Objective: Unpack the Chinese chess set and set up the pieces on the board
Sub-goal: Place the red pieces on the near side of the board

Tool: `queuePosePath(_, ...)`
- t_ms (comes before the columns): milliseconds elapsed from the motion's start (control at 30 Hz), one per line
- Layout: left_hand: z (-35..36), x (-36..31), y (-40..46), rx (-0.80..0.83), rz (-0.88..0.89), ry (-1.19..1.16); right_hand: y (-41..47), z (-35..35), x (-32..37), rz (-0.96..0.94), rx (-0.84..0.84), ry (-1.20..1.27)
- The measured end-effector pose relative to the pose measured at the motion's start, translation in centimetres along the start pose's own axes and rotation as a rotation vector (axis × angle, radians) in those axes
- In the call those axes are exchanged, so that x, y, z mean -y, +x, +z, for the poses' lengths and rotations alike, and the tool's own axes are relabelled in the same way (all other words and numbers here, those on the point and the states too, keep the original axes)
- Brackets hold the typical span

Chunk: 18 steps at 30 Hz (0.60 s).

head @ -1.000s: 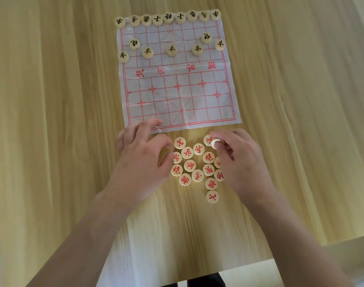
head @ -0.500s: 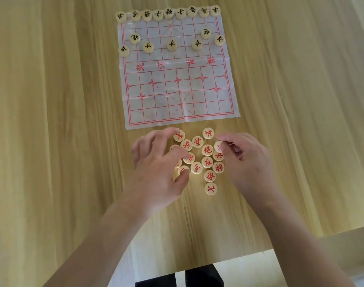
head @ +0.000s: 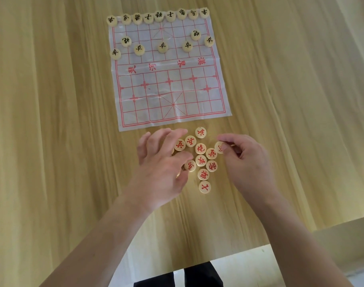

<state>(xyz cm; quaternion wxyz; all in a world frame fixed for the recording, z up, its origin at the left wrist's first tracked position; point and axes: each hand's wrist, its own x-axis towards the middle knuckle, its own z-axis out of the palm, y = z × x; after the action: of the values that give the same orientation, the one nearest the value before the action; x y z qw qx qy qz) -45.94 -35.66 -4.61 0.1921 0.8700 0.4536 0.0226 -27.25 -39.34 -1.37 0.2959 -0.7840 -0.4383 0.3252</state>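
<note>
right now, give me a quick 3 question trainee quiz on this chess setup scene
1. True or false: the near half of the board already carries red pieces.
2. Which hand pinches a red piece? A) left hand B) right hand C) neither
3. Fill in: the pile of red pieces lies on the ____, just off the board's near edge.

Key
1. False: only the black pieces stand on the board, all on its far half.
2. B: the right thumb and fingers pinch it at the pile's right edge; the left hand hovers spread over the pile's left side.
3. Table.
</note>
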Motion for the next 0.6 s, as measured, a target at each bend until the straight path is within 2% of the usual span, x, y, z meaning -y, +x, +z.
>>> queuePosePath(100,-0.2,0.0,0.0,-0.034,0.019,-0.028,0.3,0.0,0.4,0.013,0.000,0.010)
queuePosePath(200,-1.4,-0.1,0.2,-0.166,-0.034,-0.092,0.8,0.2,1.0,0.023,0.017,0.023)
queuePosePath(300,-2.5,0.6,1.0,-0.311,-0.216,-0.113,1.6,1.0,2.3,0.009,0.039,0.035)
queuePosePath(433,-2.8,2.9,2.2,-0.351,-0.476,-0.084,3.1,2.5,4.3,-0.035,0.106,0.030)
queuePosePath(600,-1.7,5.2,3.0,-0.410,-0.575,0.003,5.0,4.4,5.9,-0.081,0.138,0.007)
